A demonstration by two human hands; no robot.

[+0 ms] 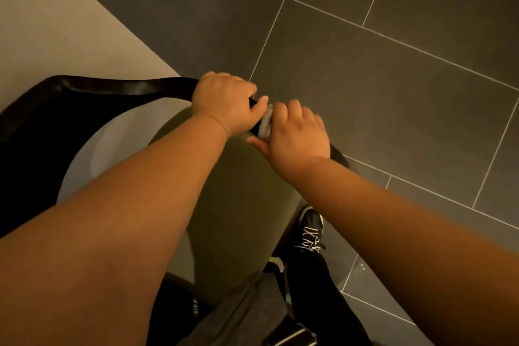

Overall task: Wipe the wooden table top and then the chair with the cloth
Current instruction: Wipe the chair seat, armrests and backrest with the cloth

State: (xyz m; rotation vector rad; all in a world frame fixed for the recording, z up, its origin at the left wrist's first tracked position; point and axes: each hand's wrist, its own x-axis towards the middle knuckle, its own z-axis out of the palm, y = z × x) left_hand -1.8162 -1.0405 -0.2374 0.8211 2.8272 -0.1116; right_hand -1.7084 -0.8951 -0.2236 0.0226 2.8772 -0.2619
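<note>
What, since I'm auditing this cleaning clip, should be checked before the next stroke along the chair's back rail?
1. Cloth held: ok, the right hand pinches it.
2. Cloth on the back rail: ok, pressed against it.
3. Steadying: ok, the left hand grips the back rail beside the cloth.
4. Back rail beyond the right hand free: cannot tell, mostly hidden.
5. Seat already wiped: cannot tell.

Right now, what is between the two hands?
In the head view, a pale cloth shows between the left hand and the right hand, lying against the chair's black backrest, which the left hand grips.
</note>
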